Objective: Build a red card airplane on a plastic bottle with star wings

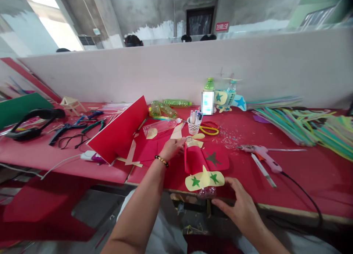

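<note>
A model airplane made from a plastic bottle (195,158) lies at the table's front edge. Red card wraps its body, and a red wing (216,157) bears a dark star. Across its near end sits a pale yellow tail piece (204,180) with green stars and an upright fin. My left hand (173,149), a beaded bracelet at the wrist, is closed at the bottle's neck end; its fingertips are partly hidden. Beside the bottle's clear base, my right hand (234,200) is open, thumb and fingers apart.
A pink glue gun (264,154) and a white cutter knife (264,170) lie to the right. Behind are a cup of pens (193,126), yellow scissors (209,130) and a clear bottle (161,128). A red board (118,132) stands left; colored strips (286,125) lie far right.
</note>
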